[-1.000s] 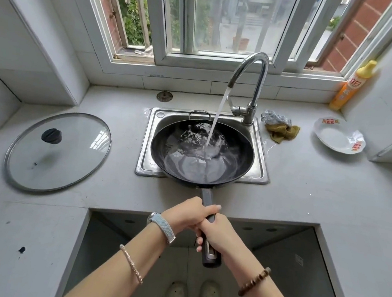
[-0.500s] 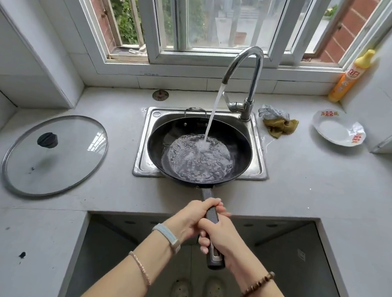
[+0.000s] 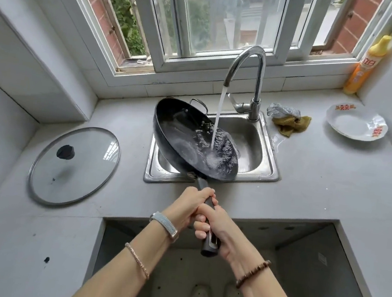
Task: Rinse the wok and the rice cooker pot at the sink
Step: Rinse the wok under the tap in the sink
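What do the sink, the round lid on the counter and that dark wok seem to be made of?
The sink looks like stainless steel: grey brushed sheen, reflections. The lid is clear glass, the counter showing through, with metal rim and dark knob. The wok is dark metal, glossy where wet; coated or bare, unclear.

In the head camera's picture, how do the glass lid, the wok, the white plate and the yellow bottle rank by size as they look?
1. The glass lid and the wok: nearly alike. The wok is tilted, so I won't rank them.
2. The white plate.
3. The yellow bottle, slimmest and far from the camera.
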Action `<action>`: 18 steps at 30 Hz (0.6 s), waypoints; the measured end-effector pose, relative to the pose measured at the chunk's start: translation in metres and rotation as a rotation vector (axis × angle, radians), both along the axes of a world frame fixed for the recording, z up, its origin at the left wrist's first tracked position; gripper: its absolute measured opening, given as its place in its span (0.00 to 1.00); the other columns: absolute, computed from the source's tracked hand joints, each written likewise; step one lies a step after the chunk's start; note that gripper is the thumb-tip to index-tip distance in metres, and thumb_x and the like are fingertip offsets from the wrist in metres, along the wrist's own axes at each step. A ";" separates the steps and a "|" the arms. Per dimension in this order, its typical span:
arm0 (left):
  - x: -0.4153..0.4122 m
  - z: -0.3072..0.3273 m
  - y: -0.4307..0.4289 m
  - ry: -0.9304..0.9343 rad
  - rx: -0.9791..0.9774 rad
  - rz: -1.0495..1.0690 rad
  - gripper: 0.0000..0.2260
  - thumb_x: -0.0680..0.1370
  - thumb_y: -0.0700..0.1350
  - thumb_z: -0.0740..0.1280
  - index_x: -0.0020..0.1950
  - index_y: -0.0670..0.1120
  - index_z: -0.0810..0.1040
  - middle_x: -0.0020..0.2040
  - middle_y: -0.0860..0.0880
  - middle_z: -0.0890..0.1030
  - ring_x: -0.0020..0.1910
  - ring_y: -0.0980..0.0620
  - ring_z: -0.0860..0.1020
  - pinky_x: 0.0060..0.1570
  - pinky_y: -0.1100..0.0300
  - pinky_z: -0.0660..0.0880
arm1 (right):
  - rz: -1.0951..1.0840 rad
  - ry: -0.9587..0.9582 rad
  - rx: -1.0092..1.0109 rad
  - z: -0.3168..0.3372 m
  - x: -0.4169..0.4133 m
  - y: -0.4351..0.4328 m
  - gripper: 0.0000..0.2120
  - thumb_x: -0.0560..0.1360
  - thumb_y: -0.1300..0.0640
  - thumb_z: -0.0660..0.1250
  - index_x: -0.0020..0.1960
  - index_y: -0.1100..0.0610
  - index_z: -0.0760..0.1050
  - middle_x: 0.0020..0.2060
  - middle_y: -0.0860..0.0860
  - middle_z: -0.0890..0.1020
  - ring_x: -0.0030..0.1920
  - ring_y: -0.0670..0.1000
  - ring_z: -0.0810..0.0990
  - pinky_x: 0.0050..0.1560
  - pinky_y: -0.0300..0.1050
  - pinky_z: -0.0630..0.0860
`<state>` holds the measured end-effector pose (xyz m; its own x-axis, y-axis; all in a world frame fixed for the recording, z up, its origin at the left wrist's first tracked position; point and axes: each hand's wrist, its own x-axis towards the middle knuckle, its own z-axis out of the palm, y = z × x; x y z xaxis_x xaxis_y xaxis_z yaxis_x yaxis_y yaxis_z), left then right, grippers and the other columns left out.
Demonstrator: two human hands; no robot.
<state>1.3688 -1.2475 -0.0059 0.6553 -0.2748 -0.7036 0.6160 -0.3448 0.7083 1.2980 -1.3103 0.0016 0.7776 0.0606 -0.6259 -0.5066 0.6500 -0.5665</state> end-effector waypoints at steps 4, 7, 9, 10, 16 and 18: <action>-0.001 0.013 0.012 -0.093 0.072 -0.025 0.14 0.79 0.40 0.62 0.33 0.41 0.74 0.30 0.46 0.76 0.14 0.57 0.67 0.16 0.72 0.60 | 0.011 -0.035 0.103 0.000 0.003 0.012 0.08 0.77 0.66 0.56 0.44 0.55 0.63 0.24 0.48 0.64 0.19 0.42 0.61 0.17 0.34 0.61; -0.002 0.018 0.019 -0.174 0.142 -0.029 0.14 0.78 0.39 0.62 0.32 0.41 0.74 0.26 0.49 0.77 0.19 0.55 0.71 0.19 0.69 0.65 | 0.006 -0.038 0.203 0.000 0.002 0.019 0.09 0.78 0.66 0.56 0.42 0.54 0.62 0.24 0.48 0.63 0.18 0.42 0.60 0.16 0.33 0.60; 0.000 0.021 0.024 -0.230 0.211 -0.042 0.15 0.77 0.40 0.63 0.30 0.42 0.76 0.23 0.52 0.78 0.25 0.53 0.75 0.25 0.66 0.70 | 0.004 -0.047 0.262 0.003 0.002 0.024 0.11 0.78 0.65 0.56 0.40 0.53 0.62 0.23 0.48 0.63 0.17 0.42 0.60 0.16 0.33 0.59; 0.001 0.022 0.026 -0.255 0.250 -0.050 0.15 0.76 0.40 0.63 0.29 0.43 0.76 0.23 0.52 0.78 0.25 0.53 0.75 0.27 0.65 0.71 | 0.005 -0.053 0.285 0.005 0.002 0.026 0.12 0.78 0.65 0.57 0.39 0.53 0.62 0.23 0.48 0.62 0.17 0.41 0.60 0.15 0.33 0.59; 0.003 0.038 0.039 -0.409 0.435 -0.076 0.12 0.70 0.45 0.64 0.27 0.44 0.79 0.29 0.50 0.83 0.32 0.51 0.81 0.42 0.56 0.80 | 0.042 -0.100 0.391 0.015 0.005 0.037 0.12 0.78 0.66 0.55 0.40 0.52 0.61 0.23 0.47 0.61 0.16 0.41 0.59 0.14 0.33 0.58; 0.004 0.043 0.042 -0.454 0.486 -0.095 0.13 0.69 0.46 0.63 0.27 0.45 0.79 0.31 0.49 0.84 0.37 0.48 0.83 0.48 0.54 0.80 | 0.049 -0.124 0.419 0.016 0.005 0.039 0.12 0.79 0.66 0.54 0.43 0.51 0.61 0.23 0.48 0.61 0.16 0.42 0.59 0.14 0.33 0.57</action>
